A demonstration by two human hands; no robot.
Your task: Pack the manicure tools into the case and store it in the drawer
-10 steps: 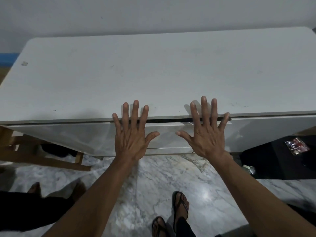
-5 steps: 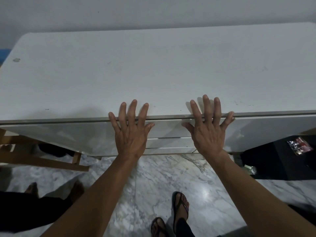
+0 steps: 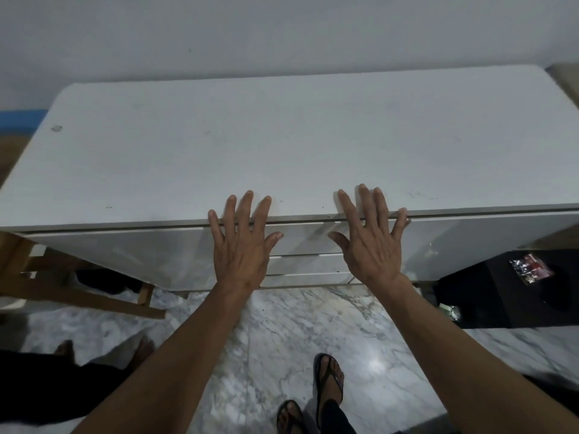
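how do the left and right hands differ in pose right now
The left hand sits a little lower than the right hand: its fingertips reach less far over the white cabinet top. The left hand's thumb points right, the right hand's thumb points left, towards each other. Both hands are flat with straight, spread fingers over the cabinet's front edge, above the drawer front, and hold nothing.

Table [image 3: 282,145] as landmark: left hand [image 3: 241,249] and right hand [image 3: 372,245] lie side by side over its front edge, before the drawer [image 3: 305,238]. Wooden frame [image 3: 78,292] under its left end; cabinet [image 3: 501,286] below its right end; sandalled feet [image 3: 326,389] on the floor [image 3: 282,324] before it.
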